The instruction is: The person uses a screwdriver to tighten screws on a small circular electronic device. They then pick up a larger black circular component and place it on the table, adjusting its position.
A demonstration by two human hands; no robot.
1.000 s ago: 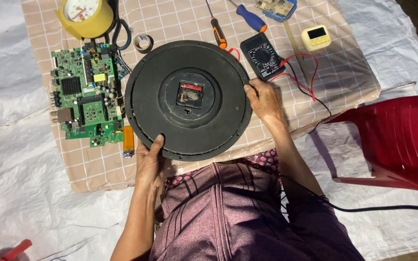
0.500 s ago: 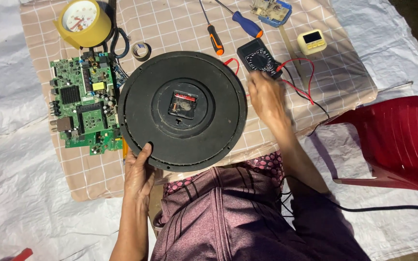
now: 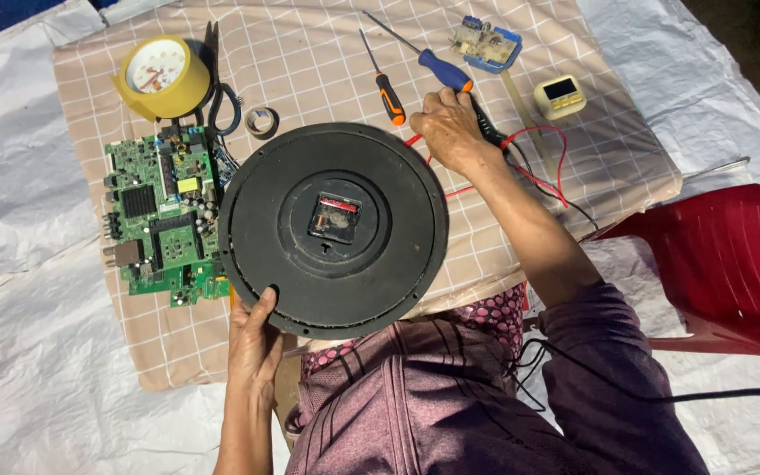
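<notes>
Left hand (image 3: 252, 347) pinching wall clock back (image 3: 334, 229); right hand (image 3: 449, 130) covering multimeter, grip unclear; could snag red leads (image 3: 538, 141).

This is a makeshift repair spot set up on the floor: a checked cloth (image 3: 521, 237) over a white plastic sheet (image 3: 37, 352). On the cloth lie a green circuit board (image 3: 162, 220), 2 screwdrivers (image 3: 389, 92) and tape rolls (image 3: 162, 77); right of it stands a red plastic chair (image 3: 732, 264).
</notes>
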